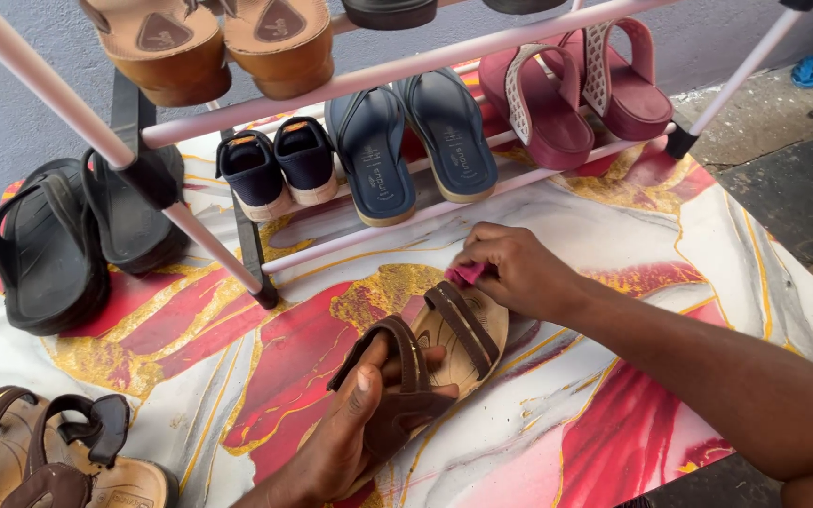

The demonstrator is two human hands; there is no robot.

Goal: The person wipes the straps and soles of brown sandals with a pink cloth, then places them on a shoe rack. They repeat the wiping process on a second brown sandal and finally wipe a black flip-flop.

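The left hand (355, 428) grips a brown sandal (425, 362) above the marbled bench (613, 235); the right hand (519, 273) has its fingers pinched on a pink cloth (468, 274) at the toe — hard rubbing could twist the sandal loose.

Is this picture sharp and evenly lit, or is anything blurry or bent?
Head view: soft, even daylight with faint shadows; the left hand holding the brown sandal and the right hand look sharp; the pink rack bar close to the camera looks soft and oversized.
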